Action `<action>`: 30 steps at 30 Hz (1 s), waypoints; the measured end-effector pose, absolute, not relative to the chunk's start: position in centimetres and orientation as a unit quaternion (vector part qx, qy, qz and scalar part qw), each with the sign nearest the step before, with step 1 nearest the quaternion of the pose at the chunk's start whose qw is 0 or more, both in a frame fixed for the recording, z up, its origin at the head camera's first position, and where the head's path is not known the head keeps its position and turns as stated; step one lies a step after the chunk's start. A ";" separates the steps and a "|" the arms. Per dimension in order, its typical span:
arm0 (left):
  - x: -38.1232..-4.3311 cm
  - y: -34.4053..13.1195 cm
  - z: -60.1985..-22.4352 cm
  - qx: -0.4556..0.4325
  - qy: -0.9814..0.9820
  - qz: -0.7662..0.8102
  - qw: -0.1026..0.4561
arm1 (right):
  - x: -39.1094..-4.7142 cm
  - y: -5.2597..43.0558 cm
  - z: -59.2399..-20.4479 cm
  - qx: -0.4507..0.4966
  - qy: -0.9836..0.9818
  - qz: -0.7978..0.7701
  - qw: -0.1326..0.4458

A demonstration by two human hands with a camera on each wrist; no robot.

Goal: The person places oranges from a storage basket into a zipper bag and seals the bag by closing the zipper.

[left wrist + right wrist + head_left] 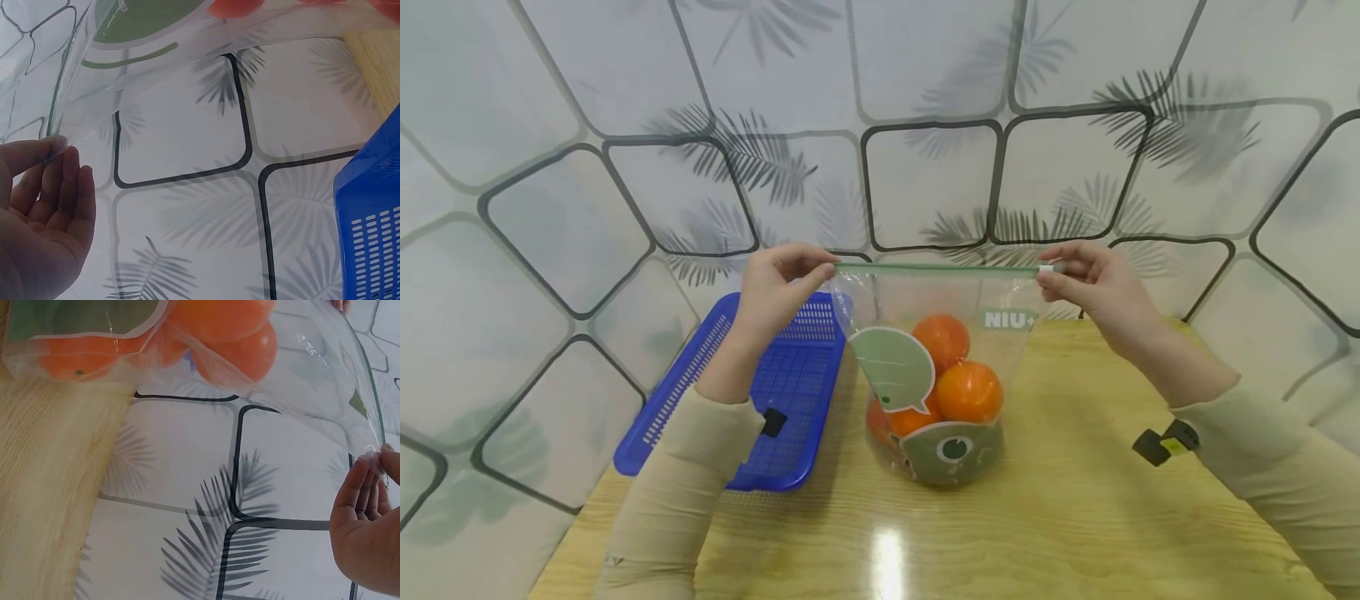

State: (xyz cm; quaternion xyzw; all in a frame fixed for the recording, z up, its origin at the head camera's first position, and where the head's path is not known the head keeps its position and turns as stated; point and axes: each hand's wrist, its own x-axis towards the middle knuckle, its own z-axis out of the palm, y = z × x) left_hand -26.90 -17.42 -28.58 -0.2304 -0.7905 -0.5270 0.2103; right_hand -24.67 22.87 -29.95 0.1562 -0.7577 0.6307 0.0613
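A clear zip bag (955, 454), printed with green cartoon shapes and white lettering, stands on the table with several oranges (968, 392) inside. Its green zip strip (925, 267) is stretched straight between both hands. At the top left corner, my left hand (775, 292) pinches the bag between thumb and fingers. My right hand (1097, 287) pinches the opposite corner, right by a small white zip slider (1046, 269). In the right wrist view, the thumb and fingertips of the right hand (369, 531) meet on the plastic.
A blue plastic basket (823, 408) with slotted sides sits left of the bag, partly behind the left forearm. The wooden table (1075, 500) meets a wall covering (932, 183) with a leaf and line pattern close behind the bag.
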 end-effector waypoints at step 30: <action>-25.7 -18.3 -29.7 -0.243 -0.720 -0.635 0.143 | -24.4 22.9 -29.7 0.111 -0.821 0.557 0.050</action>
